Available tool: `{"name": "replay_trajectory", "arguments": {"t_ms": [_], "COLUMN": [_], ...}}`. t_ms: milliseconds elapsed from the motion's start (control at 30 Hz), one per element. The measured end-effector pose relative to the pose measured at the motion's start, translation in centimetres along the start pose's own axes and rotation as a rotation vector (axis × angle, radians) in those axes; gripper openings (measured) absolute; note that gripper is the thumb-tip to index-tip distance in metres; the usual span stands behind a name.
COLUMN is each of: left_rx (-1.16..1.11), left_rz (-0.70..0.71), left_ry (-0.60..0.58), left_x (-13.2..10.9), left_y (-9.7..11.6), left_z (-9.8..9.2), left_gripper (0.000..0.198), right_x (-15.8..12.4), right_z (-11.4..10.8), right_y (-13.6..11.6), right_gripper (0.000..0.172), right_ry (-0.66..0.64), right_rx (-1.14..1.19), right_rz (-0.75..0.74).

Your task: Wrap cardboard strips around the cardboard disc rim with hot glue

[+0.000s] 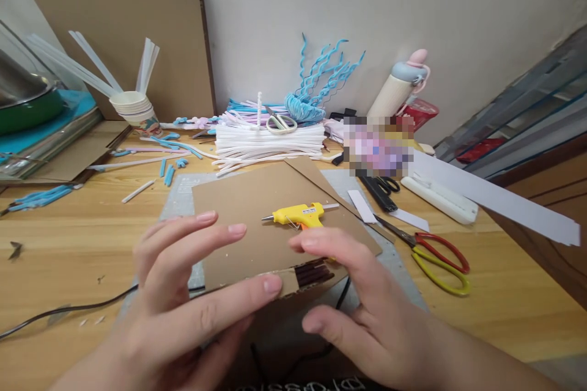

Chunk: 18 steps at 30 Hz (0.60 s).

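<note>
My left hand (197,299) has its fingers spread, and its index fingertip presses on a cardboard strip (288,281) at the near edge of a brown piece. Dark brown sticks or folds (314,274) show in the edge beside that strip. On the right, my right hand (367,293) is apart from the left, thumb and fingers spread around the right end of the edge, holding nothing visible. Beyond both hands a yellow glue gun (298,215) lies on a flat cardboard sheet (243,195), its nozzle pointing left.
Red-and-yellow-handled scissors (443,263) lie at the right, near white strips (362,206). White pipe cleaners (270,143) form a pile at the back, beside a blue curly piece (305,109). A paper cup (132,111) stands back left. A black cable (77,308) crosses the table.
</note>
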<state>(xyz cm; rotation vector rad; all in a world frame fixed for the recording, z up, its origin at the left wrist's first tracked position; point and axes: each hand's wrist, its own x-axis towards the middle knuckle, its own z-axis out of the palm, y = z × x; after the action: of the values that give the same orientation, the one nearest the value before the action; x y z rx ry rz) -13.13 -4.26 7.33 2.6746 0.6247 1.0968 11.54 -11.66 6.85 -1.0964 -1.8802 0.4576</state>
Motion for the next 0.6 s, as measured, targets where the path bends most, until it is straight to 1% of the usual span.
{"name": "replay_trajectory", "arguments": {"t_ms": [33, 67, 100, 133, 167, 200, 233, 300, 367, 467, 533, 600], "left_rx": [0.003, 0.007, 0.011, 0.012, 0.013, 0.014, 0.014, 0.013, 0.012, 0.014, 0.013, 0.012], "left_rz": [-0.004, -0.012, -0.023, -0.035, -0.046, -0.053, -0.059, -0.055, -0.048, -0.037, -0.035, -0.034], "left_ry": [0.006, 0.006, 0.001, -0.003, -0.002, 0.004, 0.011, 0.033, 0.036, 0.023, 0.019, 0.025], "left_x": [-0.1, -0.1, -0.2, -0.2, -0.2, -0.3, -0.3, -0.2, -0.2, 0.0, 0.0, 0.0], "left_y": [-0.1, -0.1, -0.2, -0.2, -0.2, -0.2, -0.2, -0.1, -0.1, -0.2, -0.2, -0.1], "left_z": [0.0, 0.0, 0.0, 0.1, 0.1, 0.2, 0.2, 0.4, 0.4, 0.4, 0.4, 0.3], "left_gripper": [0.058, 0.059, 0.06, 0.06, 0.058, 0.056, 0.054, 0.051, 0.051, 0.051, 0.05, 0.049], "right_x": [-0.1, -0.3, -0.6, -1.1, -1.7, -2.3, -2.8, -3.6, -3.7, -2.6, -1.6, -0.7], "right_z": [-1.1, -2.4, -3.8, -5.4, -6.9, -8.3, -9.5, -10.9, -10.9, -9.5, -8.6, -8.2], "right_y": [0.3, 0.8, 1.5, 2.5, 3.7, 4.9, 6.2, 8.5, 10.1, 11.5, 12.2, 12.9], "right_gripper": [0.047, 0.039, 0.028, 0.02, 0.019, 0.023, 0.025, 0.025, 0.023, 0.019, 0.022, 0.029], "right_ry": [-0.002, 0.016, 0.048, 0.126, 0.183, 0.179, 0.177, 0.177, 0.132, 0.017, -0.049, -0.117], "right_rx": [-0.062, -0.146, -0.231, -0.347, -0.49, -0.626, -0.681, -0.734, -0.729, -0.713, -0.736, -0.758], "right_rz": [0.004, 0.047, 0.11, 0.206, 0.407, 0.609, 0.698, 0.795, 0.853, 0.912, 0.971, 1.042]}}
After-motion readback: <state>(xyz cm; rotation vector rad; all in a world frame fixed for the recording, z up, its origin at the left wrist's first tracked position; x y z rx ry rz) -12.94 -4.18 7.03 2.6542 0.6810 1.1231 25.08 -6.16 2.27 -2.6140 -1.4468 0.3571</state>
